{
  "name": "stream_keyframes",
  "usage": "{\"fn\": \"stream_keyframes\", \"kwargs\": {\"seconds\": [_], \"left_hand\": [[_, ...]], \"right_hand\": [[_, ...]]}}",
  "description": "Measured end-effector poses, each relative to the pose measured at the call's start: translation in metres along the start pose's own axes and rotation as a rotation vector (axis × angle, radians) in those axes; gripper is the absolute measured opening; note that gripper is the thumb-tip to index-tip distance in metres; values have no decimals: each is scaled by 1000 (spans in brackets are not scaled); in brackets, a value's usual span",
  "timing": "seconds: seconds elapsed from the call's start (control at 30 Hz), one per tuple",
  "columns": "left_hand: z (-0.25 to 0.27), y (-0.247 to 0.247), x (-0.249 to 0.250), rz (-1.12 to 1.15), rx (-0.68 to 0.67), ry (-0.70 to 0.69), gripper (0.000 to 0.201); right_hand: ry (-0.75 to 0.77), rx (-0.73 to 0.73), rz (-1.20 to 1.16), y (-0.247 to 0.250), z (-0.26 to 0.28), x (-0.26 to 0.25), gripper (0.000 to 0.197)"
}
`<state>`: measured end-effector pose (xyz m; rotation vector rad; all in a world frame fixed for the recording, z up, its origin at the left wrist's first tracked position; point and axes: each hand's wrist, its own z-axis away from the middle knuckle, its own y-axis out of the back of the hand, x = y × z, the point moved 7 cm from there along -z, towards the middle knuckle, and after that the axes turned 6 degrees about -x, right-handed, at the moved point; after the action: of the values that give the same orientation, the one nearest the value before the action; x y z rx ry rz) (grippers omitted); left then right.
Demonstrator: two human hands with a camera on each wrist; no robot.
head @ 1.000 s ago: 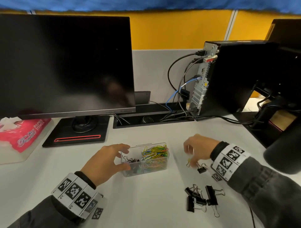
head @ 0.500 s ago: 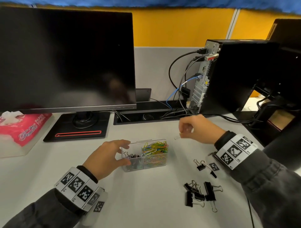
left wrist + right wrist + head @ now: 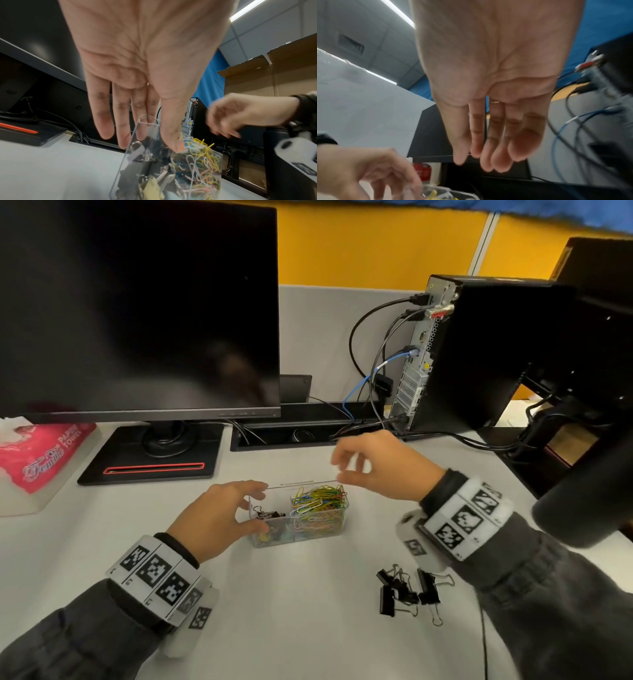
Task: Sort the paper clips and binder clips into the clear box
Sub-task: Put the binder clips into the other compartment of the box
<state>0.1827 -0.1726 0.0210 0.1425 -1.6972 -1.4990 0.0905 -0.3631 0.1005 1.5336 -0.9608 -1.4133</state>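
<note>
A clear two-compartment box (image 3: pixel 298 487) stands on the white desk. Its right side holds coloured paper clips (image 3: pixel 320 501) and its left side black binder clips (image 3: pixel 269 514). My left hand (image 3: pixel 253 506) grips the box's left end, thumb on the near wall and fingers over the far corner. In the left wrist view the left hand's thumb (image 3: pixel 175 142) touches the rim of the box (image 3: pixel 130 155). My right hand (image 3: pixel 340 467) hovers blurred over the paper clip side, and in the right wrist view its fingers (image 3: pixel 479 162) are extended and hold nothing I can see. Several binder clips (image 3: pixel 407 590) lie loose at the front right.
A dark monitor (image 3: pixel 137 302) on a black base (image 3: pixel 154 460) stands behind the box. A pink tissue pack (image 3: pixel 41 457) lies at the left. A PC tower (image 3: pixel 479 354) with cables (image 3: pixel 363 392) stands at the back right. A dark rounded object (image 3: pixel 582 501) juts in from the right.
My right hand rose from the desk beside the binder clips pinching a paper clip, moved left over the box, and its fingers have spread. The left hand stayed on the box.
</note>
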Motion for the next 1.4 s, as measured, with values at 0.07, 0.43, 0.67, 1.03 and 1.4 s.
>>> {"fn": "stream_keyframes", "kwargs": {"seconds": [0.07, 0.43, 0.67, 1.03, 1.4], "left_hand": [[-1, 0, -1, -1, 3, 1, 59], [-1, 0, -2, -28, 9, 1, 59], [0, -1, 0, -45, 8, 0, 59], [1, -1, -1, -36, 0, 1, 60], [0, -2, -1, -39, 5, -13, 60]], "right_hand": [[-87, -75, 107, 1, 26, 24, 10], [-304, -452, 222, -84, 118, 55, 34], [-259, -380, 97, -89, 118, 58, 11], [-169, -402, 18, -89, 107, 53, 51], [-44, -456, 313, -98, 85, 36, 34]]}}
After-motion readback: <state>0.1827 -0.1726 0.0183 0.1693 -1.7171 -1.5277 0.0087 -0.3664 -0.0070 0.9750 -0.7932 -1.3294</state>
